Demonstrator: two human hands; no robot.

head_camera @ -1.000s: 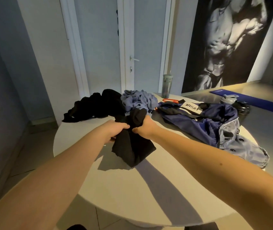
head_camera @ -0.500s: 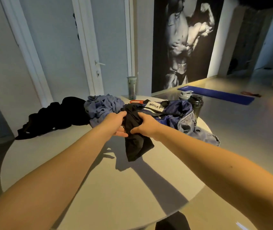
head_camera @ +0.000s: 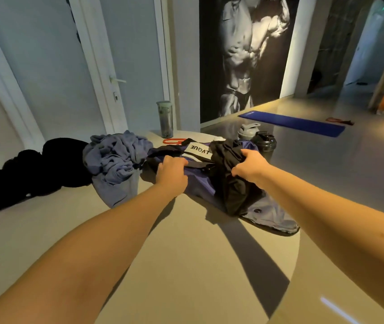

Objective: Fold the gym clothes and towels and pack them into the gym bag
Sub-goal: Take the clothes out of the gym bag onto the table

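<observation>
Packing barely begun: right grip [head_camera: 249, 164] clenched round the black garment [head_camera: 230, 183], held atop the gym bag [head_camera: 272, 217] at frame centre, left grip [head_camera: 172, 170] grasping the bag's edge, while the blue-grey pile [head_camera: 116, 155] and black pile [head_camera: 32, 169] left of centre lie unfolded on the surface [head_camera: 186, 253]

The fingertips of the left grip [head_camera: 172, 170] curl out of sight over the slack navy-blue nylon gym bag [head_camera: 199, 182], and those of the right grip [head_camera: 249, 166] sink into the crumpled black garment [head_camera: 229, 183], which covers the bag's opening. The heap of black clothes [head_camera: 22, 169] on the round pale desk [head_camera: 163, 253] runs off the left edge.
</observation>
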